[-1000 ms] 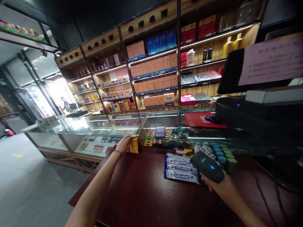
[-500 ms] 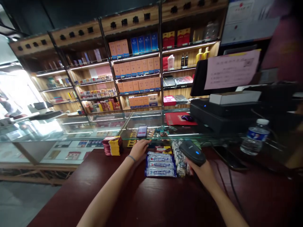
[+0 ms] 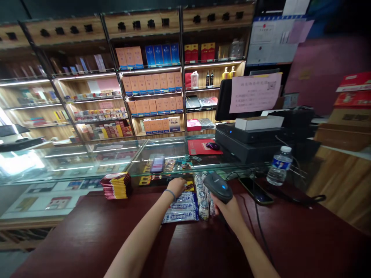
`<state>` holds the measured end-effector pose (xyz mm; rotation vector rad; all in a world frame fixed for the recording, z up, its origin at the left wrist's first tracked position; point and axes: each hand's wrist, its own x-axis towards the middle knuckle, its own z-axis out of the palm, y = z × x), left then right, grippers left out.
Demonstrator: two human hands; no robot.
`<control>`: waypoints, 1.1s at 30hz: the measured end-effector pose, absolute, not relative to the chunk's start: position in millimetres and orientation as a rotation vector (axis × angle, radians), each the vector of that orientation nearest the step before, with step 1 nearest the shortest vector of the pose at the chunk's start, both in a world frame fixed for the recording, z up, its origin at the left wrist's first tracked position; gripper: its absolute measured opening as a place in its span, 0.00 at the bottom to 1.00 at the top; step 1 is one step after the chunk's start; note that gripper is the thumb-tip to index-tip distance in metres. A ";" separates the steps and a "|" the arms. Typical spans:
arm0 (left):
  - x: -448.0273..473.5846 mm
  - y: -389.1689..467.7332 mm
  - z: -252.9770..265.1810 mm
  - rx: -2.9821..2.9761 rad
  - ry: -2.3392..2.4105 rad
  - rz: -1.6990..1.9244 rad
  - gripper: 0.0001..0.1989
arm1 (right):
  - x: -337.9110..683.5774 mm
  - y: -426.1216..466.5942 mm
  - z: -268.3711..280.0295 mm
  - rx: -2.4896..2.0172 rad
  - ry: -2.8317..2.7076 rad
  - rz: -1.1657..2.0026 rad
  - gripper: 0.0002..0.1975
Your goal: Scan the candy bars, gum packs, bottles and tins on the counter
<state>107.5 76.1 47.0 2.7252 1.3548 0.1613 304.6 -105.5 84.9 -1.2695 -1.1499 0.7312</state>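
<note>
Your dark-red wooden surface [image 3: 87,235] carries flat blue-and-silver plastic packs [image 3: 184,216] towards its far edge, just beside small clear bottles with silvery tops [image 3: 203,211]; a block of stacked yellow-and-red packets [image 3: 116,186] stands left along that edge. Your right hand [image 3: 228,211] wraps the black plastic handheld scanner [image 3: 216,186]. Your left hand [image 3: 176,188] is beside a flat yellow-and-dark packet [image 3: 189,186]; its grip can't be told. You seem to be handling goods, scanner ready; moving next calls for clearing those bottles.

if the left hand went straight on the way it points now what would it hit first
Most likely the yellow packet just beyond the left hand, though depth is unclear and they may already be touching.
</note>
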 end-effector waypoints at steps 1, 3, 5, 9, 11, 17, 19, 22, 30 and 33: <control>108.7 78.9 47.8 2.723 1.359 0.122 0.15 | 303.9 -105.1 83.4 -1.258 -1.134 0.741 0.24; 111.0 84.0 49.5 2.718 1.352 0.039 0.15 | 302.9 -104.3 81.1 -1.234 -1.114 0.752 0.25; 113.4 87.8 51.3 2.715 1.341 -0.050 0.15 | 302.5 -103.9 79.6 -1.216 -1.107 0.756 0.25; 117.9 90.5 55.6 2.714 1.328 -0.151 0.20 | 302.6 -103.6 78.7 -1.199 -1.106 0.752 0.25; 119.2 90.0 58.0 2.713 1.327 -0.154 0.21 | 302.6 -103.6 78.9 -1.200 -1.102 0.759 0.25; 122.5 82.3 63.0 2.711 1.322 -0.072 0.10 | 302.8 -104.0 82.9 -1.248 -1.126 0.746 0.24; 122.7 78.6 64.8 2.717 1.336 0.006 0.09 | 303.2 -104.1 84.1 -1.260 -1.145 0.734 0.24; 117.4 74.2 70.2 2.724 1.353 0.128 0.10 | 303.9 -103.9 83.5 -1.261 -1.165 0.731 0.22; 54.2 44.8 71.8 2.540 1.166 1.001 0.13 | 305.0 -104.4 76.4 -1.260 -1.196 0.719 0.19; 25.1 27.9 54.4 2.180 1.137 1.469 0.10 | 304.3 -105.6 77.7 -1.271 -1.250 0.740 0.19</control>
